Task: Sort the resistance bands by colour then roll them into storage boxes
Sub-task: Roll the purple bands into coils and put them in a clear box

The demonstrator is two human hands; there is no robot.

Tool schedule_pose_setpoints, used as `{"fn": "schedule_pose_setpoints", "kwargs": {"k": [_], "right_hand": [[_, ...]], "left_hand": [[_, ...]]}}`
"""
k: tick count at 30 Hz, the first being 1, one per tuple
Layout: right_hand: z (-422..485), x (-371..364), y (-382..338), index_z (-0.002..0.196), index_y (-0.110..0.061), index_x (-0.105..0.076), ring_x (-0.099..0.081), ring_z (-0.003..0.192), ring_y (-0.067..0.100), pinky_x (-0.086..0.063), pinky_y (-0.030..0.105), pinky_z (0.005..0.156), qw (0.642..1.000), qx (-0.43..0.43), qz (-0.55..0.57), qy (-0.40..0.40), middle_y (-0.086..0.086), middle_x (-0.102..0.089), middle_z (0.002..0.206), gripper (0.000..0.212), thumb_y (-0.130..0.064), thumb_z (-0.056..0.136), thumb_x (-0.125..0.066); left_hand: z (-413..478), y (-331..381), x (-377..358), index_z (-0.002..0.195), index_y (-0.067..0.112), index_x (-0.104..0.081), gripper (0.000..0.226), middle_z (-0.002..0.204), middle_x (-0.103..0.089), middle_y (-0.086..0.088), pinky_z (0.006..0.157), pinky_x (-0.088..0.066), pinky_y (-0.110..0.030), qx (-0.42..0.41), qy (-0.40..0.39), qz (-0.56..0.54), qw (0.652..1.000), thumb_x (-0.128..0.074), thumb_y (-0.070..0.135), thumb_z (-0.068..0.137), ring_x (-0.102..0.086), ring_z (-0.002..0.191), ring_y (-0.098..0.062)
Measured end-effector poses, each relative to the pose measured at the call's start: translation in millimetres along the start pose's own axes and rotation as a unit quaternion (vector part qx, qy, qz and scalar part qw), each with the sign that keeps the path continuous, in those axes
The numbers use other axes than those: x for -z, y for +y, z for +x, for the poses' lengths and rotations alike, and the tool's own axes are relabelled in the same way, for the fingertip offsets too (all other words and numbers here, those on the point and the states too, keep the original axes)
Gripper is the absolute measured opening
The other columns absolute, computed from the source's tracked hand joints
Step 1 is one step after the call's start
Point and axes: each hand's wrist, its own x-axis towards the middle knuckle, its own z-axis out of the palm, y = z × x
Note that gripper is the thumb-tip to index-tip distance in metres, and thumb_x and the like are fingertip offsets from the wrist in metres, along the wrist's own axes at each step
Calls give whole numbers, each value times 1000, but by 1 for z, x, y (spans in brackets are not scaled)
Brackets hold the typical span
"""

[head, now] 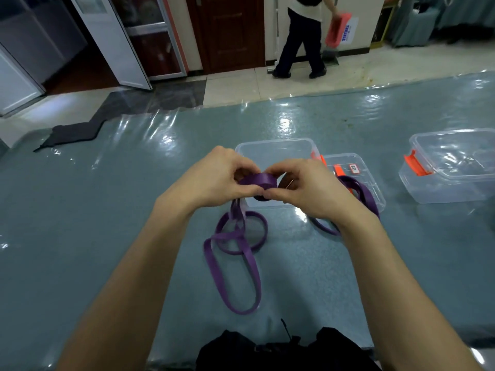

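Left hand (217, 178) and right hand (302, 188) both pinch rolled end of purple band (258, 181), held in front of clear box (276, 147). Band tail lies looped on table (107, 210). Table teal, under glossy wrinkled film. Beyond: pale tiled floor (294, 84), dark door (227, 33).

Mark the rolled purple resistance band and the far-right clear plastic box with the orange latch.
rolled purple resistance band (257, 180): head view, outer wrap of the coil.
far-right clear plastic box with the orange latch (455, 192): head view, near side wall.
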Motion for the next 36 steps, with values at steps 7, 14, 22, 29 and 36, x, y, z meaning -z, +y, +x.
{"fn": "schedule_pose_setpoints", "kwargs": {"k": [7, 14, 22, 29, 36], "right_hand": [[0, -11, 14, 108, -21, -75, -72, 76, 22, -60, 53, 81, 992, 25, 87, 94, -5, -75, 85, 16, -19, 93, -81], [6, -19, 12, 118, -8, -71, -69, 74, 25, -60, 40, 77, 963, 34, 236, 126, 27, -71, 89, 30, -23, 92, -75], [3, -20, 1, 117, -26, -72, -73, 67, 14, -52, 22, 63, 998, 5, 69, 9, -16, -75, 88, 31, -30, 90, -86], [15, -35, -15, 108, -23, -75, -68, 69, 24, -57, 38, 69, 975, 61, 173, 123, 7, -75, 84, 23, -17, 89, -87], [20, -76, -35, 118, 8, -64, -63, 65, 23, -57, 38, 73, 901, 20, 415, 127, 11, -74, 92, 38, -12, 88, -79]], "left_hand": [[-12, -7, -10, 121, 18, -80, 34, 108, -83, 3, 103, -60, -35, 44, 62, -180, 981, -89, 13, 88, -79, 105, -12], [-23, 0, -51, 115, 14, -78, 35, 107, -84, -4, 94, -62, -26, 90, 216, -399, 886, -85, -2, 84, -80, 103, -18], [-28, -10, -9, 113, 21, -85, 26, 93, -84, 4, 90, -64, -37, 45, 65, -99, 992, -91, 20, 87, -80, 89, -13], [-39, -15, 21, 117, 16, -82, 35, 105, -84, 0, 98, -61, -30, 56, 121, -186, 973, -92, 14, 84, -80, 101, -12], [-59, -30, -1, 110, 20, -80, 39, 103, -84, 0, 93, -61, -26, 62, 220, -384, 895, -88, 18, 72, -80, 102, -15]]}}
